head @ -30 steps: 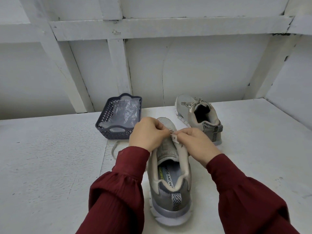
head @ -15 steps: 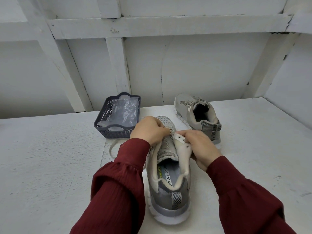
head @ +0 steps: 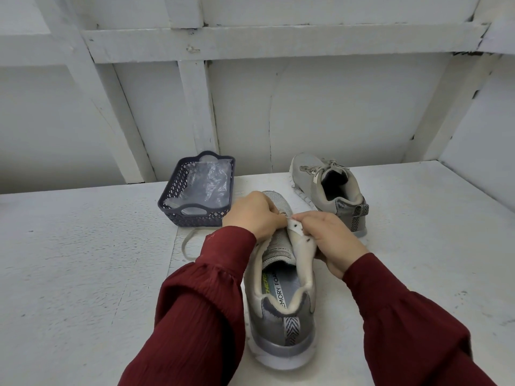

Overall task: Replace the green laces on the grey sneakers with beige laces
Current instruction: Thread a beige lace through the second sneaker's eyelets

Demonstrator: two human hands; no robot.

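Note:
A grey sneaker [head: 281, 316] lies on the white table with its heel toward me and its tongue exposed. My right hand [head: 330, 238] grips the sneaker's right eyelet flap and folds it outward, showing several holes. My left hand [head: 255, 214] is curled over the front of the lacing area, pinching at the lowest eyelets; what it pinches is hidden by the fingers. A beige lace [head: 189, 246] loops on the table left of the sneaker, running under my left wrist. The second grey sneaker [head: 328, 190] stands behind on the right, laced and tied with a beige lace.
A dark blue plastic basket [head: 200, 215] holding a clear plastic bag stands at the back left of the near sneaker. White wooden wall framing closes off the back, and a side wall rises on the right.
My right hand has slid down the right flap and folded it further outward, exposing the eyelet holes. My left hand stays at the front of the lacing area.

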